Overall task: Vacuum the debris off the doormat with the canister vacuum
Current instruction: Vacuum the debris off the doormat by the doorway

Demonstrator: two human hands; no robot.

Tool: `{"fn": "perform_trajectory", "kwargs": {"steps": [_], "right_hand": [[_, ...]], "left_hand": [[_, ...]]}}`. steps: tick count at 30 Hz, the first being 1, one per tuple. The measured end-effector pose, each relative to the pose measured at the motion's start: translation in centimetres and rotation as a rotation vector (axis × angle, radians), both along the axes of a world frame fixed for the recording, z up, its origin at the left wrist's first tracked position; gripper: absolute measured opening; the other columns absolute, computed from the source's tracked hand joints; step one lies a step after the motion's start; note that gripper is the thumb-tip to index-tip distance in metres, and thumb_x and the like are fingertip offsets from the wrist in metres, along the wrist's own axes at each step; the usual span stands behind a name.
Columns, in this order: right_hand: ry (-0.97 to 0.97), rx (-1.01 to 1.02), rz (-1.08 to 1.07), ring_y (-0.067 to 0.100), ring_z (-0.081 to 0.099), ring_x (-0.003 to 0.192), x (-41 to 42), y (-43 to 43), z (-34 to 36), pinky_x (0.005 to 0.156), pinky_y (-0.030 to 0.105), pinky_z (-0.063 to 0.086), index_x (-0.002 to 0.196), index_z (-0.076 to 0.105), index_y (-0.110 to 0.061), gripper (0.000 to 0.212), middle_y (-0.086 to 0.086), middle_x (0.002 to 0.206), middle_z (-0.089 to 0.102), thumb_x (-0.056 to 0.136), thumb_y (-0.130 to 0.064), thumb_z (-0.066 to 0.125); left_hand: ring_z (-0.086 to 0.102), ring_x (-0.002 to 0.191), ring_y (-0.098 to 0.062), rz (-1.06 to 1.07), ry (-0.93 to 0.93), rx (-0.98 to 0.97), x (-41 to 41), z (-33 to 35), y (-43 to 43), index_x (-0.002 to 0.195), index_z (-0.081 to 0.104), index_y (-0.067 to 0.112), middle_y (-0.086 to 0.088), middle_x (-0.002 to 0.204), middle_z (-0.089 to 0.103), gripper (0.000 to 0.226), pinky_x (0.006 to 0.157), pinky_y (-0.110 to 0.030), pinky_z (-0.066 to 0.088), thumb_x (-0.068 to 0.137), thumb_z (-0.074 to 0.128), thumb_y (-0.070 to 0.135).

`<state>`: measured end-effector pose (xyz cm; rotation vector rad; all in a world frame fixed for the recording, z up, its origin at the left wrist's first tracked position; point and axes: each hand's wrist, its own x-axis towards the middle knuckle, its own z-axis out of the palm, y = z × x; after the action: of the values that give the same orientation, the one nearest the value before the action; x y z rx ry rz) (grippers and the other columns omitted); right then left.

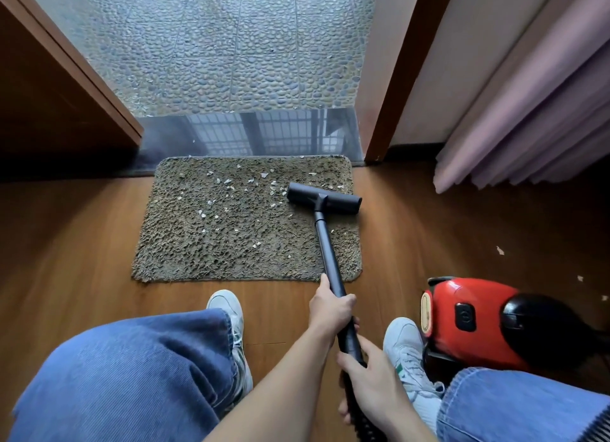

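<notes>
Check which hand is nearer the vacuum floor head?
Left. The left hand grips the wand by the near edge of the doormat; the right hand grips it farther back from the floor head.

One doormat (231,237), one red canister vacuum (468,322), one wand (326,243) and one floor head (323,199) are seen. Two hands are counted, a left hand (330,308) and a right hand (369,375), and two white shoes (224,304). The debris bits (227,181) on the mat are too many to be counted exactly; three scraps (500,250) are seen on the wood floor.

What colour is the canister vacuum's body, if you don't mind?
Red canister vacuum, black at one end; head view.
</notes>
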<state>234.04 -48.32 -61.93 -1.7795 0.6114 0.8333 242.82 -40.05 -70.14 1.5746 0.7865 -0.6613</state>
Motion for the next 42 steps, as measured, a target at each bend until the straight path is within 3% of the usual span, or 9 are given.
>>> {"fn": "perform_trajectory", "kwargs": {"steps": [4, 9, 11, 14, 20, 24, 28, 35, 42], "right_hand": [[-0.011, 0.019, -0.030, 0.033, 0.066, 0.043, 2.0, 0.1, -0.7, 0.044, 0.035, 0.054, 0.093, 0.060, -0.023, 0.006, 0.004, 0.052, 0.057, 0.098, -0.020, 0.058], [-0.022, 0.059, -0.079, 0.031, 0.063, 0.041, 4.6, 0.3, -1.4, 0.041, 0.031, 0.050, 0.094, 0.056, -0.016, 0.007, 0.007, 0.054, 0.057, 0.100, -0.019, 0.057], [-0.025, 0.063, -0.093, 0.030, 0.063, 0.041, 5.5, 0.4, -1.7, 0.041, 0.030, 0.049, 0.095, 0.055, -0.013, 0.006, 0.007, 0.055, 0.057, 0.099, -0.018, 0.056], [-0.026, 0.057, -0.094, 0.031, 0.062, 0.041, 6.2, 0.5, -1.8, 0.042, 0.031, 0.050, 0.097, 0.054, -0.010, 0.007, 0.006, 0.053, 0.058, 0.099, -0.017, 0.055], [-0.007, 0.049, -0.045, 0.029, 0.063, 0.039, 5.8, 0.8, -0.5, 0.040, 0.031, 0.050, 0.095, 0.053, -0.011, 0.007, 0.016, 0.068, 0.057, 0.100, -0.017, 0.055], [0.009, 0.066, -0.002, 0.032, 0.065, 0.043, 4.1, 1.3, 1.1, 0.042, 0.033, 0.052, 0.094, 0.054, -0.015, 0.007, 0.010, 0.059, 0.059, 0.099, -0.020, 0.056], [0.028, 0.066, 0.071, 0.038, 0.069, 0.051, 1.5, 1.6, 2.3, 0.047, 0.036, 0.054, 0.092, 0.055, -0.020, 0.007, 0.006, 0.049, 0.062, 0.097, -0.026, 0.056], [0.040, -0.028, 0.177, 0.038, 0.075, 0.079, -4.3, 2.1, 0.5, 0.079, 0.053, 0.062, 0.084, 0.059, -0.044, 0.028, 0.008, 0.084, 0.075, 0.061, -0.060, 0.055], [0.012, -0.026, 0.216, 0.033, 0.075, 0.063, -4.4, 3.4, 2.5, 0.070, 0.052, 0.063, 0.096, 0.062, -0.041, 0.022, 0.005, 0.070, 0.071, 0.075, -0.049, 0.060]], "left_hand": [[0.067, 0.051, -0.021, -0.050, 0.002, 0.009, 2.4, -0.3, -0.1, 0.160, 0.018, 0.030, -0.014, 0.103, 0.065, 0.085, 0.061, -0.039, 0.064, 0.087, 0.058, 0.011], [0.065, 0.048, -0.024, -0.092, -0.008, -0.011, 5.6, -0.4, -0.2, 0.152, 0.030, 0.021, -0.010, 0.086, 0.060, 0.073, 0.056, -0.040, 0.061, 0.087, 0.061, 0.008], [0.063, 0.050, -0.027, -0.130, -0.029, 0.013, 6.6, -0.9, -0.2, 0.127, 0.046, 0.020, -0.010, 0.080, 0.057, 0.054, 0.063, -0.052, 0.063, 0.077, 0.065, 0.014], [0.065, 0.056, -0.030, -0.162, -0.036, 0.044, 7.6, -2.2, -0.2, 0.098, 0.045, 0.022, -0.012, 0.079, 0.058, 0.040, 0.068, -0.063, 0.060, 0.062, 0.063, 0.021], [0.059, 0.048, -0.027, -0.084, -0.035, -0.051, 6.5, -0.5, 0.1, 0.114, 0.044, 0.008, -0.016, 0.085, 0.053, 0.034, 0.060, -0.044, 0.057, 0.084, 0.061, 0.003], [0.059, 0.043, -0.021, -0.042, -0.012, -0.059, 4.4, 0.2, 1.1, 0.125, 0.043, 0.011, -0.014, 0.088, 0.055, 0.040, 0.049, -0.033, 0.055, 0.090, 0.060, 0.001], [0.062, 0.046, -0.025, -0.036, 0.003, -0.015, 1.2, 1.1, 2.3, 0.126, 0.043, 0.011, -0.010, 0.080, 0.055, 0.045, 0.056, -0.039, 0.058, 0.084, 0.061, 0.004], [0.065, 0.051, -0.026, -0.011, 0.014, -0.005, -5.0, 2.1, 4.0, 0.153, 0.027, 0.016, -0.011, 0.084, 0.060, 0.075, 0.061, -0.043, 0.062, 0.085, 0.058, 0.007], [0.064, 0.048, -0.023, 0.031, 0.008, -0.005, -5.5, 2.3, 5.2, 0.150, 0.032, 0.009, -0.007, 0.072, 0.060, 0.068, 0.052, -0.035, 0.057, 0.087, 0.057, 0.006]]}}
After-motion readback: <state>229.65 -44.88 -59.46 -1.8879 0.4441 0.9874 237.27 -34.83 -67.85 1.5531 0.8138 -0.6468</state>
